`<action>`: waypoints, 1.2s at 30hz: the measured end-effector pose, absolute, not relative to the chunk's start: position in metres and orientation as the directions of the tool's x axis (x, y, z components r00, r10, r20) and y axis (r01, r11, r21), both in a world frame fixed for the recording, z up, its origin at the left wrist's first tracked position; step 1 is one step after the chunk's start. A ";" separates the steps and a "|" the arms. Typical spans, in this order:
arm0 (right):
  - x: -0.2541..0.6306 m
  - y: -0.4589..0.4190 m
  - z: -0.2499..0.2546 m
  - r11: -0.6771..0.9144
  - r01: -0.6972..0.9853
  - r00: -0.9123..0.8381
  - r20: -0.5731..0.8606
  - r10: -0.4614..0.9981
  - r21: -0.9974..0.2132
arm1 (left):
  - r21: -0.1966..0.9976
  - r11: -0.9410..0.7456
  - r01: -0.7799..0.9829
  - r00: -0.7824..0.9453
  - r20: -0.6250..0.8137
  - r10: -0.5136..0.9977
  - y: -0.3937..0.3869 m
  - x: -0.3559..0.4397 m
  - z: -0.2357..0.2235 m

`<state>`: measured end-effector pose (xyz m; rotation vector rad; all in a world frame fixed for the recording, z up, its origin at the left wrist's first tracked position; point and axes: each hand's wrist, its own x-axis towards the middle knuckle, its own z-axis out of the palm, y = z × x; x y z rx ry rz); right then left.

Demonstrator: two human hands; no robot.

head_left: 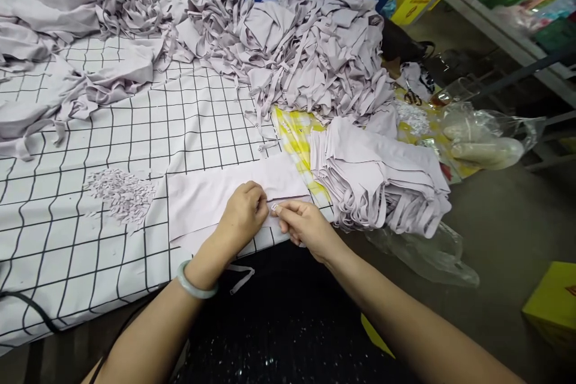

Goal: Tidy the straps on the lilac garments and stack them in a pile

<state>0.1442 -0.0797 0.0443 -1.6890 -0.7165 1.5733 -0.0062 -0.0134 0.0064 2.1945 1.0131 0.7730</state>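
My right hand (306, 225) pinches a small white plastic hook or ring (274, 207) between thumb and forefinger. Close beside it, my left hand (245, 207) is closed with its fingers curled in; what they hold, if anything, is hidden. Both hands are over a flat pale lilac fabric piece (202, 189) at the table's front edge. A thin pale strap (243, 276) hangs below the edge, under my left wrist. To the right of my hands lies a neat stack of lilac fabric pieces (373, 174) with looped straps.
A heap of small pale pieces (123, 195) lies left on the checked tablecloth (202, 114). Large lilac garment piles (315, 42) cover the back. White small parts (411, 117), scissors (411, 98) and a plastic bag (486, 135) are at right, near a metal rack (504, 36).
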 end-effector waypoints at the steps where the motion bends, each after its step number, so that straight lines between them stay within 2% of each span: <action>1: 0.141 -0.080 0.045 -0.601 -0.066 0.096 -0.605 0.791 -0.796 | 0.741 -0.496 0.453 0.533 0.221 0.817 -0.012 -0.007 0.009; 4: 0.134 -0.075 0.044 -0.607 -0.094 0.079 -0.614 0.785 -0.789 | 0.797 -0.410 0.443 0.536 0.130 0.834 -0.008 -0.009 0.018; 8: 0.132 -0.066 0.041 -0.616 -0.111 0.064 -0.624 0.779 -0.780 | 0.820 -0.382 0.426 0.572 0.083 0.816 -0.006 -0.011 0.023; 19: 0.139 -0.056 0.043 -0.662 -0.220 0.088 -0.691 0.718 -0.716 | 0.809 -0.441 0.388 0.626 0.120 0.771 -0.003 -0.014 0.020; 28: 0.139 -0.057 0.046 -0.676 -0.103 0.054 -0.682 0.729 -0.730 | 0.810 -0.396 0.432 0.603 0.067 0.795 -0.004 -0.010 0.021; 36: 0.135 -0.055 0.043 -0.670 -0.134 0.091 -0.683 0.725 -0.730 | 0.805 -0.417 0.422 0.613 0.085 0.785 -0.003 -0.012 0.020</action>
